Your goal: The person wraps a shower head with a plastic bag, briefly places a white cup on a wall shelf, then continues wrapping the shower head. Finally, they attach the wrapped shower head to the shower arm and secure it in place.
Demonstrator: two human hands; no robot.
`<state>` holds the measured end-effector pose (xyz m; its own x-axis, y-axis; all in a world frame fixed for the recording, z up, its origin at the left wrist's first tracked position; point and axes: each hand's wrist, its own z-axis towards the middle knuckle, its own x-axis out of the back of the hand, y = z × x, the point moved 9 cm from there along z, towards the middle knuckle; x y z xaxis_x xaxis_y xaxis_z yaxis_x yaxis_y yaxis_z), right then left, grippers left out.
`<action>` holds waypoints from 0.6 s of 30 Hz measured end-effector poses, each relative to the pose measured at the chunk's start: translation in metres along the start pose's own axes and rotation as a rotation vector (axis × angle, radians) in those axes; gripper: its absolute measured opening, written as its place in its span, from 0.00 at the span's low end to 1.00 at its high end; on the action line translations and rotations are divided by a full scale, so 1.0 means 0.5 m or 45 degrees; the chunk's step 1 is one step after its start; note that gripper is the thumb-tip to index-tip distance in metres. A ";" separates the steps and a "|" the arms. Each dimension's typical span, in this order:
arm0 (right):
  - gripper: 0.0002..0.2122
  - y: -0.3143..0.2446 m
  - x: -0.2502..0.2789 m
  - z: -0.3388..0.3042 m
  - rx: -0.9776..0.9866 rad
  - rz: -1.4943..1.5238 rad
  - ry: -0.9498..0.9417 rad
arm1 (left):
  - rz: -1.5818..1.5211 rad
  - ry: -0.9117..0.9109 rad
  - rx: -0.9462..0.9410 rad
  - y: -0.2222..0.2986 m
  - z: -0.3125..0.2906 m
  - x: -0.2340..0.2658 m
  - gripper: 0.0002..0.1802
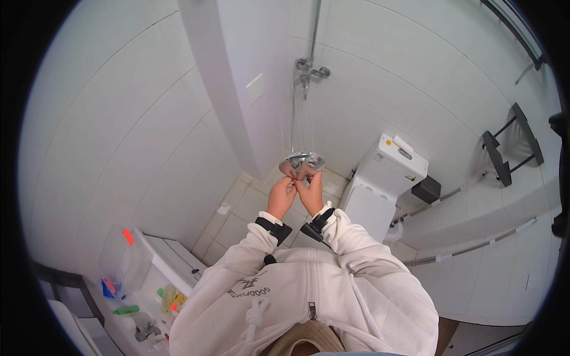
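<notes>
A round chrome shower head (302, 158) is held out in front of me, over the tiled floor. My left hand (281, 197) and my right hand (311, 193) are closed close together at its near rim, thumbs and fingertips meeting. Both seem to grip that edge; any smaller thing between the fingertips is hidden. The shiny surface reflects my fingers. Beyond it, a chrome shower mixer (305, 72) is fixed to the wall, with a thin hose (293, 121) running down from it. Faint pale streaks show between mixer and shower head.
A white toilet (371, 202) stands right of my hands, beside a dark bin (426, 189). A grey rack (512, 144) is on the right wall. At lower left, a white washbasin cabinet (169, 261) bears several bottles. A wall column (237, 89) juts out left of the mixer.
</notes>
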<state>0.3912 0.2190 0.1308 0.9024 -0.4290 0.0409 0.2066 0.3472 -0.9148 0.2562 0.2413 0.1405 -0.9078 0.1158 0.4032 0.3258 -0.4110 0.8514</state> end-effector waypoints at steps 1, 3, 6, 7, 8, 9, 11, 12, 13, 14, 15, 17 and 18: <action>0.22 -0.001 0.004 0.000 0.006 0.003 0.005 | -0.004 0.000 -0.006 0.003 0.001 -0.003 0.11; 0.22 -0.003 0.011 0.000 0.020 0.009 0.015 | -0.016 -0.012 -0.004 0.007 0.001 -0.009 0.11; 0.22 -0.003 0.017 -0.001 0.035 0.016 0.027 | -0.028 -0.036 0.009 0.009 0.001 -0.015 0.11; 0.22 -0.003 0.019 -0.001 0.034 0.014 0.031 | -0.028 -0.039 0.007 0.011 0.001 -0.017 0.11; 0.22 -0.003 0.023 -0.002 0.031 0.013 0.035 | -0.027 -0.042 0.006 0.013 0.001 -0.020 0.11; 0.22 -0.002 0.025 -0.003 0.024 0.012 0.037 | -0.028 -0.039 -0.004 0.014 0.001 -0.022 0.11; 0.22 -0.001 0.029 -0.005 0.012 0.012 0.042 | -0.029 -0.033 -0.021 0.016 0.000 -0.024 0.11; 0.22 0.000 0.032 -0.005 0.005 0.001 0.044 | -0.028 -0.034 -0.028 0.016 0.001 -0.026 0.11; 0.22 0.002 0.035 -0.006 -0.003 -0.010 0.047 | -0.027 -0.035 -0.031 0.016 0.001 -0.028 0.11; 0.22 0.003 0.037 -0.007 0.002 0.004 0.047 | -0.030 -0.034 -0.031 0.016 0.001 -0.031 0.11; 0.22 0.005 0.041 -0.005 -0.002 -0.009 0.059 | -0.024 -0.038 -0.036 0.016 0.002 -0.034 0.11; 0.22 0.011 0.043 -0.003 -0.001 0.025 0.080 | -0.031 -0.039 -0.043 0.015 0.002 -0.038 0.11; 0.22 0.013 0.045 -0.003 0.007 0.013 0.075 | -0.031 -0.054 -0.036 0.013 0.003 -0.042 0.11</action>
<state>0.4123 0.2102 0.1253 0.8805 -0.4739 0.0077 0.1996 0.3560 -0.9129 0.2779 0.2373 0.1381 -0.9032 0.1636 0.3969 0.2957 -0.4332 0.8514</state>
